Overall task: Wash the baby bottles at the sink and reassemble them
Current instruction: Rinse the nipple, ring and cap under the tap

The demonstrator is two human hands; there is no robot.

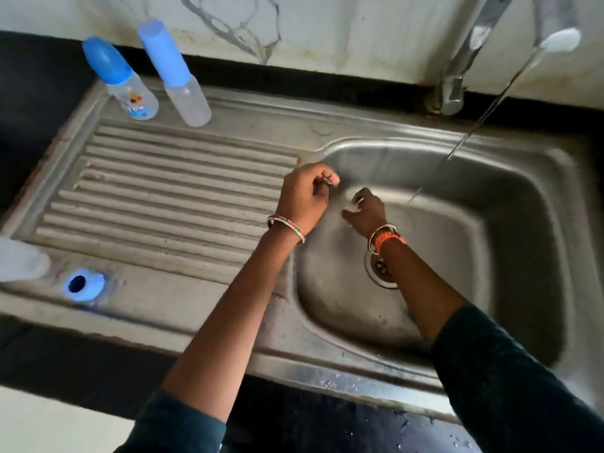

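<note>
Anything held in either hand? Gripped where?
Right hand pinches a small pale piece in its fingertips; what it is can't be told. Left hand holds nothing visible.

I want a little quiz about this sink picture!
1. True or false: both capped bottles stand on the drainboard.
2. Which hand holds a small white piece? A left B right
3. What lies near the drainboard's front left corner?

Key:
1. True.
2. B: the right hand pinches the white piece over the basin; the left hand is curled, holding nothing I can see.
3. A blue ring.
</note>
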